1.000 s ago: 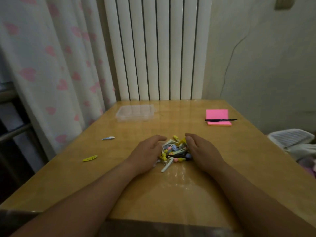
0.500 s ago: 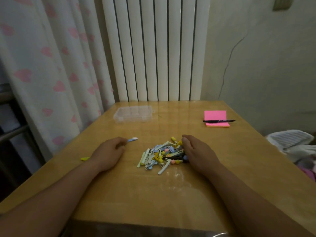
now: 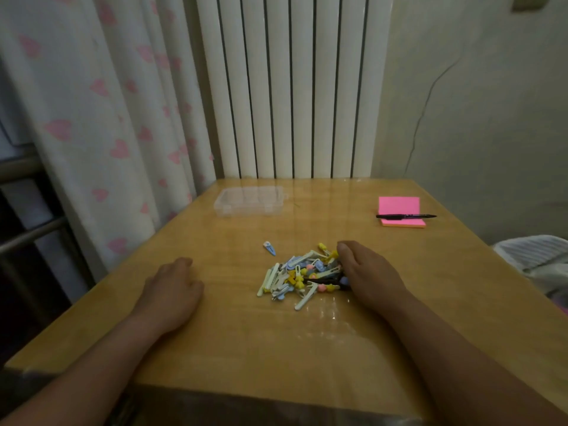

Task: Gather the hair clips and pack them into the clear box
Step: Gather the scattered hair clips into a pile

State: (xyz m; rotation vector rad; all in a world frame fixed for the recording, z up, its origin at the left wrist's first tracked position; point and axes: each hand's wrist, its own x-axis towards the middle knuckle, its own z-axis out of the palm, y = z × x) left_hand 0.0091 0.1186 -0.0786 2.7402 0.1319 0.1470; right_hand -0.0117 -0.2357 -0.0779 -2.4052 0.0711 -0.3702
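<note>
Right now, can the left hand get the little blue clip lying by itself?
Probably yes. The blue clip lies apart from the pile, on bare table ahead and right of the left hand, and nothing stands between them.

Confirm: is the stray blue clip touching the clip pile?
Apart. Head view shows bare tabletop between the stray blue clip and the clip pile.

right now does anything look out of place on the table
One blue hair clip lies alone, just beyond the pile beside the right hand. A long crack also runs down the wall.
</note>
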